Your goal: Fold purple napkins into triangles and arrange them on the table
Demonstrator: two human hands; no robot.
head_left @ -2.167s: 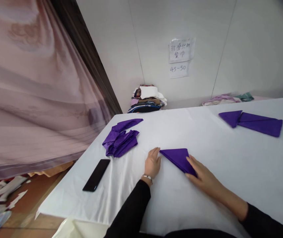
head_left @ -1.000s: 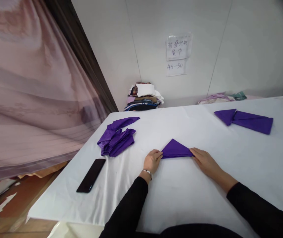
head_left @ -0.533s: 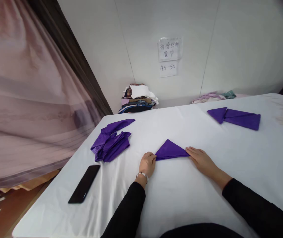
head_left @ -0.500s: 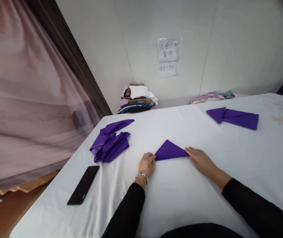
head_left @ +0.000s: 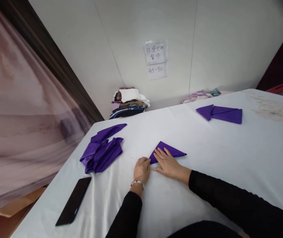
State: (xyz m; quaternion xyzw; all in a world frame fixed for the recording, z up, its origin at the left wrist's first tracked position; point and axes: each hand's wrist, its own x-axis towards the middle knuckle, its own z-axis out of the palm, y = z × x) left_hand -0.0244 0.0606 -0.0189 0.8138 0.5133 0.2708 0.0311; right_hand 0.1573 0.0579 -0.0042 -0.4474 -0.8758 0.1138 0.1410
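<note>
A purple cloth napkin [head_left: 174,151], folded into a flat triangle, lies on the white-covered table in front of me. Its left corner is pinched between the fingers of my left hand [head_left: 142,169], which wears a bracelet on the wrist. My right hand [head_left: 167,164] rests flat over the napkin's middle and lower edge, fingers spread, hiding part of the cloth. To the left sits a loose heap of purple napkins [head_left: 101,153]. Another folded purple napkin [head_left: 227,114], with a pointed left end and a long band, lies at the back right.
A black phone [head_left: 74,201] lies at the table's left side. Behind the far edge are a stack of folded clothes [head_left: 130,102] and a lower cloth pile [head_left: 197,96]. Handwritten paper signs [head_left: 154,53] hang on the wall. A pink curtain [head_left: 32,99] hangs at left.
My right hand has left the napkin's right corner and moved left onto its middle. My left hand stays at the left corner. The view has shifted somewhat to the right.
</note>
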